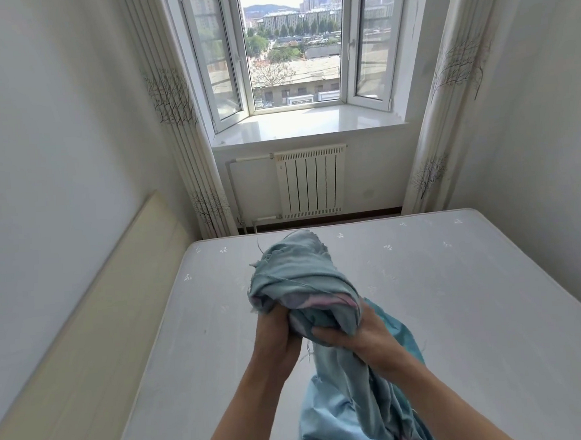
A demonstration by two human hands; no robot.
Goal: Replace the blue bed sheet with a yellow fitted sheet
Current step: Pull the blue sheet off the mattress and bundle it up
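The blue bed sheet (299, 280) is bunched into a thick wad and lifted above the bare white mattress (457, 298). My left hand (275, 333) grips the wad from the left side. My right hand (357, 334) holds it from the right, fingers curled round the cloth. The rest of the sheet hangs down below my right forearm towards the lower edge of the view. Frayed threads show along its top edge. No yellow sheet is in view.
A cream headboard (95, 333) runs along the left wall. Beyond the mattress's far edge stand a white radiator (310, 181) and an open window (292, 46) with a wide sill. Patterned curtains (181, 131) hang at both sides. A white wall lies close on the right.
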